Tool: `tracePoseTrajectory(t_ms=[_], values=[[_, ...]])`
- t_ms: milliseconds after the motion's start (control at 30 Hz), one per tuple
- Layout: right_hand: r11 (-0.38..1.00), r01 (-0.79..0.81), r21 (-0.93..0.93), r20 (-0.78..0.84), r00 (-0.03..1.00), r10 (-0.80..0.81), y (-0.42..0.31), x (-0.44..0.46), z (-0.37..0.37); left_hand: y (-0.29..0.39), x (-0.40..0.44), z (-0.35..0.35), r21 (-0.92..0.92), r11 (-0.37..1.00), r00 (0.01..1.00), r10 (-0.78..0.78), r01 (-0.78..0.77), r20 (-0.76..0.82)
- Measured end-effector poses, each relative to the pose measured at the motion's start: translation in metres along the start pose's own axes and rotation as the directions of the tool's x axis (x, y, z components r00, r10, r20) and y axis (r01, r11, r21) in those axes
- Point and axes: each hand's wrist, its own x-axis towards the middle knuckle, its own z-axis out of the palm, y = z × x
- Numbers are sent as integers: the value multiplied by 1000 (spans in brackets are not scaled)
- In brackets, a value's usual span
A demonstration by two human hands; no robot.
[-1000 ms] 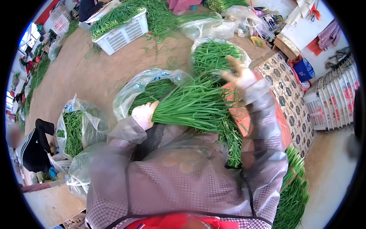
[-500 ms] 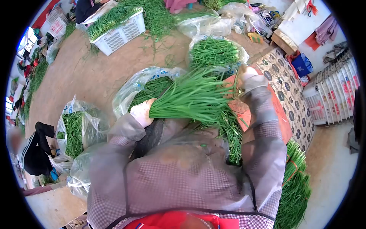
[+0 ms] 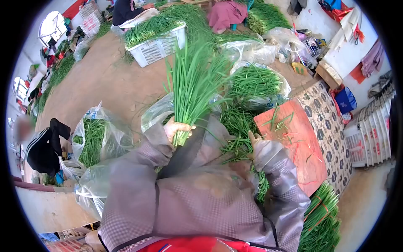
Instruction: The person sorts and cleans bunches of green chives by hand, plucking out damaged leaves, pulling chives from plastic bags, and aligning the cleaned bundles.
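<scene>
A bunch of long green stalks (image 3: 194, 80) is held roughly upright in the air to the left of the red board (image 3: 302, 164), the left hand (image 3: 179, 129) clenched around its stems, while the right hand (image 3: 257, 142) is at the loose greens (image 3: 238, 126) along the board's left edge, though I cannot tell whether it grasps any. The step in hand looks like picking over greens, and the next move seems to call for a steady left hold. Scraps (image 3: 275, 119) lie near the board's far edge, and a tied bundle (image 3: 324, 215) sits by its near corner
</scene>
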Motion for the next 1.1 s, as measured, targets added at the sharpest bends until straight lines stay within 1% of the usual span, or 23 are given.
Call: tracePoseTrajectory(t_ms=[33, 67, 100, 133, 167, 233, 300, 367, 433, 500, 567, 600, 633, 667, 700, 767, 833, 867, 900, 933, 967, 1033, 1100], values=[[1000, 5, -6, -3, 1000, -5, 3, 12, 10, -1, 0, 2, -4, 1000, 1000, 7, -7, -2], [970, 127, 208, -113, 988, -105, 9, 25, 20, -2, 0, 5, -79, 996, 999, -34, 35, 21], [880, 259, 399, -239, 955, -173, 13, 34, 23, -3, 1, 8, -149, 985, 996, -75, 82, 50], [786, 238, 571, -257, 961, -104, 1, 34, 6, -3, 0, 14, -152, 984, 995, -80, 87, 53], [787, 237, 569, -260, 960, -102, -8, 34, -12, -3, -1, 21, -151, 985, 995, -78, 86, 56], [662, 378, 647, -385, 912, -144, -23, 32, -45, -6, -2, 35, -126, 991, 995, -33, 45, 90], [571, 496, 654, -534, 837, -117, -37, 37, -60, -11, -2, 46, -126, 990, 993, -47, 61, 112], [565, 662, 491, -727, 670, -153, -45, 51, -69, -13, -4, 59, -27, 998, 995, -49, 52, 86], [705, 588, 398, -741, 659, -131, -56, 55, -95, -20, -3, 67, -35, 997, 994, -62, 65, 94], [811, 575, 108, -847, 481, -228, -62, 71, -113, -26, -1, 74, 49, 997, 986, -60, 53, 153], [899, 439, 14, -833, 502, -232, -72, 90, -121, -28, -4, 84, 84, 995, 987, -74, 62, 143], [925, 366, -107, -835, 471, -283, -67, 113, -112, -31, -3, 83, 156, 987, 979, -75, 45, 191], [902, 225, -368, -728, 534, -431, -53, 144, -101, -34, -2, 83, 230, 973, 967, -85, 29, 240], [889, 57, -454, -557, 761, -333, -36, 179, -93, -33, -4, 85, 219, 973, 950, -134, 72, 284], [916, -3, -401, -615, 742, -267, -19, 173, -100, -32, -7, 86, 231, 969, 942, -157, 89, 297], [954, -110, -278, -715, 687, -129, 15, 159, -113, -32, -12, 88, 42, 977, 915, -208, 207, 346], [988, -151, 31, -851, 515, 106, 66, 162, -116, -36, -11, 81, -16, 967, 913, -233, 252, 336], [998, -57, 22, -967, 251, 35, 83, 148, -119, -38, -9, 78, -66, 962, 922, -232, 264, 311], [972, 27, 232, -910, 360, 207, 86, 121, -129, -39, -7, 76, -117, 955, 930, -230, 272, 288], [991, 1, 133, -949, 287, 127, 78, 95, -136, -38, -4, 75, -119, 955, 930, -227, 270, 289], [999, -13, 42, -995, 93, 43, 73, 86, -137, -35, -1, 73, -172, 938, 915, -234, 302, 328], [878, 305, 369, -909, 315, 272, 54, 65, -117, -34, 5, 70, -226, 913, 899, -245, 341, 364], [513, 568, 644, -754, 585, 298, 31, 67, -87, -35, 10, 68, -266, 912, 907, -202, 311, 369]])
